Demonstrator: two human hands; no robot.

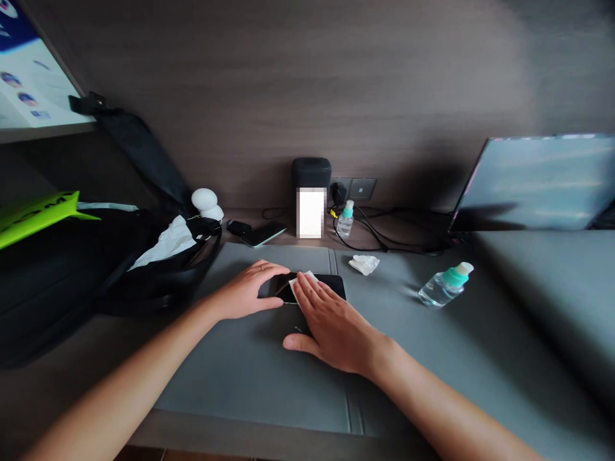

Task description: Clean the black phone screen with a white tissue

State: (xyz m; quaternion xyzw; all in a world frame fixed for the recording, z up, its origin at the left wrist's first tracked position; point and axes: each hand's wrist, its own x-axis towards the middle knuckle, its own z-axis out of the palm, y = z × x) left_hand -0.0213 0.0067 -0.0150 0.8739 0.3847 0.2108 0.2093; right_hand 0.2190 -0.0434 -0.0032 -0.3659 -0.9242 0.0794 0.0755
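Both hands at work on the grey desk mat (pixel 250 378), entered as follows.

Left hand (pixel 250 291): I lay it flat, fingers loosely spread, on the left end of the black phone (pixel 331 285), pinning it to the mat.

Right hand (pixel 329 323): I press it palm down, fingers straight and together, on a small white wipe (pixel 298 283) that lies on the phone's glass; thumb out to the side on the mat.

Phone: lying flat near the mat's far edge, long side running left to right, its right end uncovered.

Open room: bare mat in front of my hands down to the near edge, and bare mat to the right of the phone as far as the lying spray bottle (pixel 444 285).

Other items:
- crumpled tissue (pixel 364 263), just beyond the phone's right end, apart from it.
- Second small bottle (pixel 344 219), upright, by the wall sockets and cables.
- Dark speaker (pixel 311 173) against the wall.
- Another phone (pixel 262 234) and a small black object on the strip behind the mat.
- Black bag (pixel 158 282) crowding the mat's left edge, white paper inside.
- Monitor (pixel 538 182) closing off the far right.
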